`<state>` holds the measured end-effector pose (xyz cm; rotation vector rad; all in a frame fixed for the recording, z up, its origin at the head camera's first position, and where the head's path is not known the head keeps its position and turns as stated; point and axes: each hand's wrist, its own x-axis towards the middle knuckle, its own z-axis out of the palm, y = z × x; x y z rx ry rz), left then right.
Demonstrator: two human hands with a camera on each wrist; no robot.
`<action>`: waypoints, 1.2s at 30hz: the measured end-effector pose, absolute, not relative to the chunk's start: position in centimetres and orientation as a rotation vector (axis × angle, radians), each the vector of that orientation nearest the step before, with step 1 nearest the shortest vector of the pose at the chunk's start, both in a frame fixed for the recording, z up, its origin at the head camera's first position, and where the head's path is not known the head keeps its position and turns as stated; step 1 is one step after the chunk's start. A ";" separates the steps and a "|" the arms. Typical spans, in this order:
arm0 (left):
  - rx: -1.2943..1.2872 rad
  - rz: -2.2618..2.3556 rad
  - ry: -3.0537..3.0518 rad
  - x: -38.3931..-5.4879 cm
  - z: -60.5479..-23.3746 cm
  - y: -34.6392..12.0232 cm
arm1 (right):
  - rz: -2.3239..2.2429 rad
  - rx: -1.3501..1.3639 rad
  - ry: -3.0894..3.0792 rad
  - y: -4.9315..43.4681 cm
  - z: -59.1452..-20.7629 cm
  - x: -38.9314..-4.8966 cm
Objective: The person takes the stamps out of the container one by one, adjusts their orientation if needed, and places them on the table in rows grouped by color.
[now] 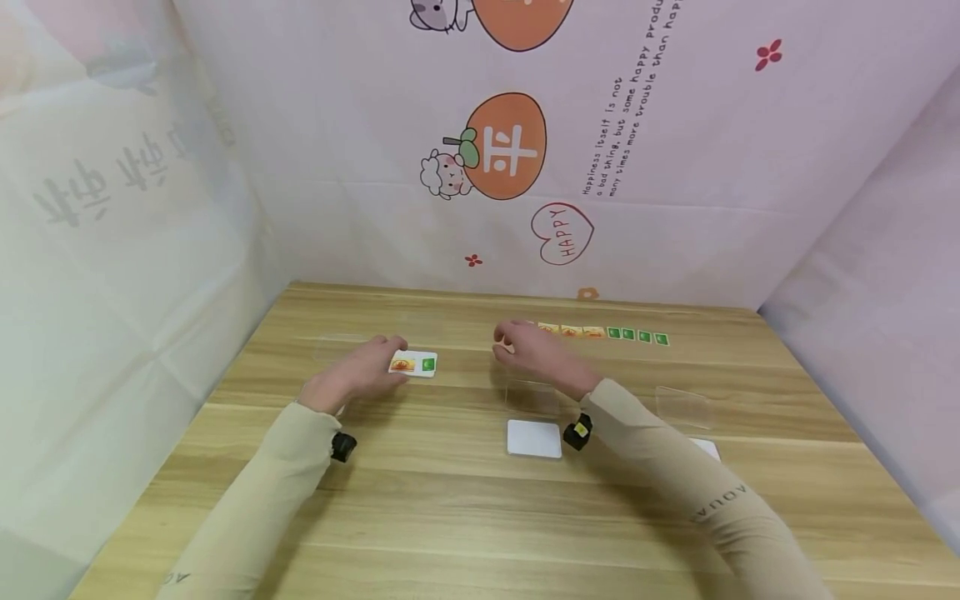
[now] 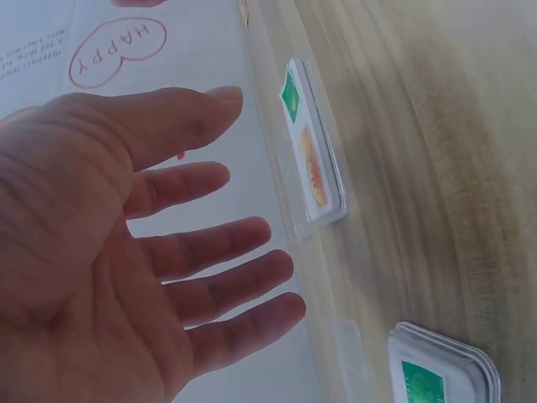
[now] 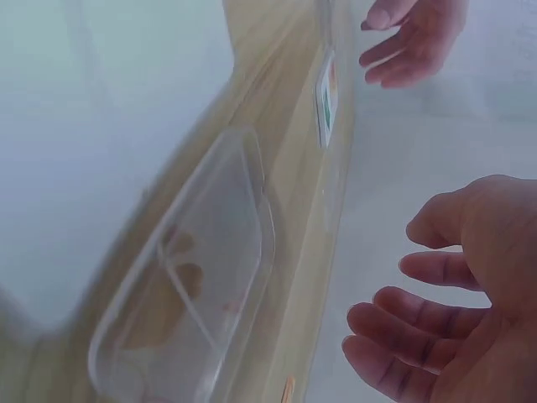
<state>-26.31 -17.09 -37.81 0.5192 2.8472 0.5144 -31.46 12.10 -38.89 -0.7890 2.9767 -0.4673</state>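
A flat white box [image 1: 413, 363], with an orange sticker and a green sticker on its face, lies on the table at the left. My left hand [image 1: 365, 367] is right beside it; in the left wrist view its fingers [image 2: 243, 323] are spread and grip nothing. Over the table's middle is my right hand [image 1: 540, 354], near the left end of a row of orange stickers [image 1: 570, 332] and green stickers [image 1: 628, 334]. The right wrist view shows its loosely bent fingers [image 3: 411, 340] with nothing held. The hand hides the row's left end in the head view.
A second box with a green sticker [image 2: 424, 382] shows in the left wrist view. Clear lids [image 1: 532, 397] lie about the wooden table [image 1: 450, 517]. A plain white box [image 1: 534, 438] sits at centre, another [image 1: 707, 449] by the right sleeve. A printed cloth [image 1: 360, 167] hangs behind.
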 end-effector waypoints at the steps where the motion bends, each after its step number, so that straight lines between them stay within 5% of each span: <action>1: 0.516 0.514 2.851 -26.5 -37.9 -17.2 | -0.463 -0.791 2.981 11.9 -39.0 -31.4; 36: 0.340 0.591 2.868 -28.6 -40.9 -17.3 | -0.649 -0.847 2.866 4.5 -41.3 -32.4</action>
